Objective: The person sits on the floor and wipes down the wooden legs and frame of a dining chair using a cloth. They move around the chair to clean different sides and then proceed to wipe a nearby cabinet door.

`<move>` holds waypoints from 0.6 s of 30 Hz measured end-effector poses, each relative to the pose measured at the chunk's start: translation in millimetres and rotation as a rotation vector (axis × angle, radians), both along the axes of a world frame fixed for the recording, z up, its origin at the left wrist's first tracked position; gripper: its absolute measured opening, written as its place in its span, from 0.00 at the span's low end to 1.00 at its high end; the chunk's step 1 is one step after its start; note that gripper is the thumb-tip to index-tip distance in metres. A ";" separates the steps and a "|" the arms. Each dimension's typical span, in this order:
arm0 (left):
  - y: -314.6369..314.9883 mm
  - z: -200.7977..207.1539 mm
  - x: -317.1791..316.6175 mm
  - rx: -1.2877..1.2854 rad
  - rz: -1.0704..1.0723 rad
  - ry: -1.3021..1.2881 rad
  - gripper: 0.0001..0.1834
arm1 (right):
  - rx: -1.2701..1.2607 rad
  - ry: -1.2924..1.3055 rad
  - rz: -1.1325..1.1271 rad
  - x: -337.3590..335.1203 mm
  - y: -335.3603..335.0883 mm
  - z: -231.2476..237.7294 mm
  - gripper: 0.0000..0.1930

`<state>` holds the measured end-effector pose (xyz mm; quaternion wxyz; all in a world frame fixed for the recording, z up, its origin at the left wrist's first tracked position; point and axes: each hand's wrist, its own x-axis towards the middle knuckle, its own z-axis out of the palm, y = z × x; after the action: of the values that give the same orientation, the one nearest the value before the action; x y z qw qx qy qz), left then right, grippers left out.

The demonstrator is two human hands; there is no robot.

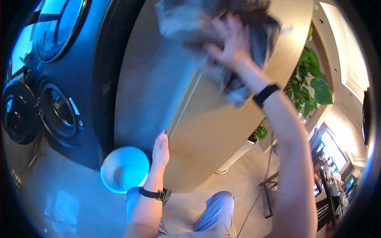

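A bundle of dark and grey-blue clothes [254, 43] lies at the far end of a large smooth beige and grey panelled unit [206, 127]. The bundle is smeared by motion. My right hand [232, 43] is over these clothes, its fingers spread and blurred. It seems to touch the cloth, though I cannot tell how firmly. A black band [265, 95] circles my right wrist. My left hand [160, 150] is at the pale strip that runs along the unit, fingers stretched out and together, with nothing seen in it. A black strap [152, 193] circles my left wrist.
A white bucket [125, 170] stands on the floor by my left forearm. Farther left, a dark front-loading machine [59, 111] has its round door [20, 113] swung out. To the right are a leafy plant [309, 83], a cable [258, 194] and a dark stool frame [270, 186].
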<state>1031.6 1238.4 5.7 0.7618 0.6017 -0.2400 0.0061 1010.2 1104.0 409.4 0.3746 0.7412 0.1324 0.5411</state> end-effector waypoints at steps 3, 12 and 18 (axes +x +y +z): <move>-2.9 3.5 -5.8 -0.015 0.177 -0.252 0.31 | 0.343 0.579 -0.284 -33.5 16.1 -105.2 0.43; -13.8 -16.9 -4.5 0.160 0.313 -0.498 0.52 | 0.801 1.081 0.302 -135.0 -9.7 -72.9 0.17; -39.8 -5.8 -40.8 0.233 0.246 -0.335 0.61 | 0.373 -0.073 -0.247 -184.0 -39.3 83.9 0.35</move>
<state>990.8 1198.7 -0.1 0.6303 0.7008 -0.2870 0.1707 826.2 1064.8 493.3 0.2992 0.7880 -0.0753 0.5328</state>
